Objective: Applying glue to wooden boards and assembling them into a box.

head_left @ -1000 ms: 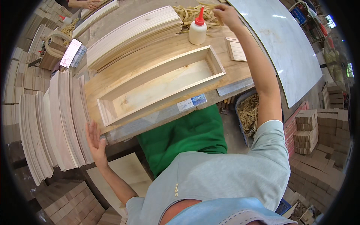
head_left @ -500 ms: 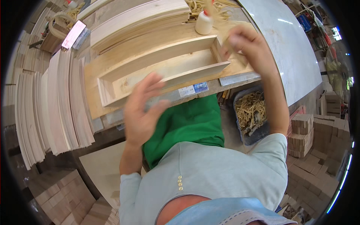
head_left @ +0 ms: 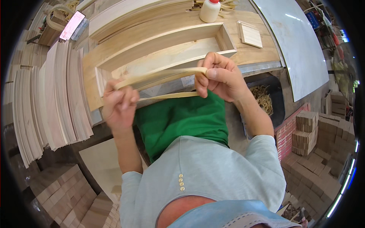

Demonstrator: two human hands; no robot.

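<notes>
A tan rubber band point(head_left: 163, 73) is stretched into a long loop between my two hands, above the near side of a wooden box. My left hand point(head_left: 119, 102), slightly blurred, is closed on the loop's left end. At the right end, my right hand point(head_left: 221, 78) grips the band between thumb and fingers. Behind it lies the long, open-topped wooden box point(head_left: 163, 45), on a pale board point(head_left: 262, 55) on the bench. My hands and the band hide parts of the box's near wall.
A white bottle with a red cap point(head_left: 209, 12) stands behind the box. Right of it lies a small wooden panel point(head_left: 251, 35). Thin wooden slats point(head_left: 62, 95) are stacked at left, more boards point(head_left: 144, 15) behind. Below the bench, a dark bin point(head_left: 279, 98) holds tan bands.
My right hand has come down and left from beyond the box's right end. The left hand has moved left and closed. The band is now stretched between both.
</notes>
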